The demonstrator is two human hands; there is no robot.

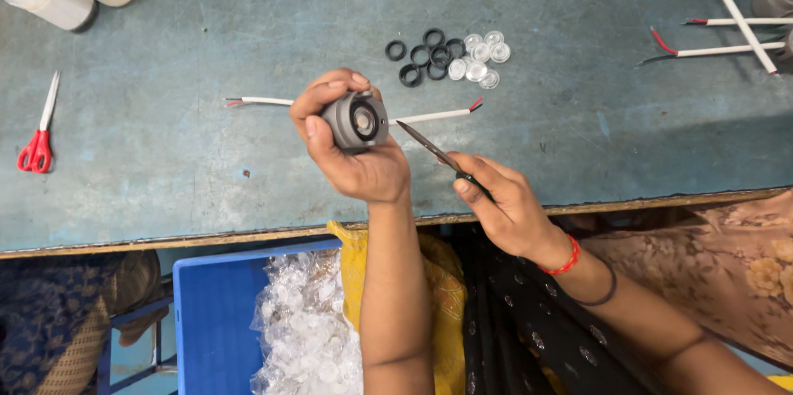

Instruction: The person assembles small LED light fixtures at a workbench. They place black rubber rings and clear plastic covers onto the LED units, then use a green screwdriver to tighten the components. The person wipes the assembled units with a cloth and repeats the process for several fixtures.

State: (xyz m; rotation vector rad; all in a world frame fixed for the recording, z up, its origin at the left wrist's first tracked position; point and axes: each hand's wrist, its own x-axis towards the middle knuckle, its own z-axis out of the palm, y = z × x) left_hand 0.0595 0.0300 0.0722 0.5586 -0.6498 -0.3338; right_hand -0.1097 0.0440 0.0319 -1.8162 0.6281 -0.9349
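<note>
from my remote seat i see the left hand [351, 147] raised over the blue-green table [165, 155], fingers wrapped around a grey round housing [355, 121] with its dark ringed opening facing up toward the camera. a white cable [434, 116] runs from behind it to the right, lying on the table. the right hand [504, 205] pinches a slim dark pointed tool [429, 145], its tip aimed at the housing, close but not touching. beyond lie black rubber rings [425, 54] and clear lenses [481, 56], well apart from the hands. red scissors [37, 143] rest far left. the table's front edge runs just under both wrists. a blue bin [215, 312] of clear parts sits below, cut off at the frame's bottom
</note>
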